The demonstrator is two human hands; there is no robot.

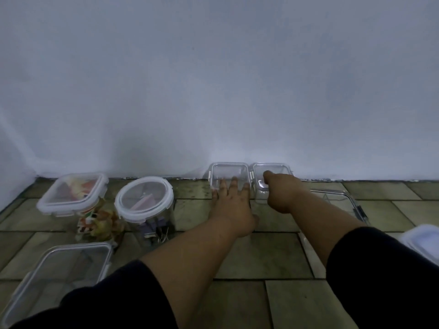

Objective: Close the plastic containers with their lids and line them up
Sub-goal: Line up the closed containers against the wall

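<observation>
Two small clear square containers stand side by side against the wall, each with a lid on top. My left hand (234,200) lies flat, fingers spread, against the near side of the left container (228,170). My right hand (280,191) curls over the near edge of the right container (273,169), fingers bent onto its lid. Further left stand a lidded square container (71,193) with colourful contents and a lidded round container (145,198) holding binder clips.
A large clear rectangular container (59,274) sits at the near left. A clear lid or container with a dark clip (344,198) lies to the right, and a white lid (425,241) shows at the right edge. The tiled floor meets a white wall.
</observation>
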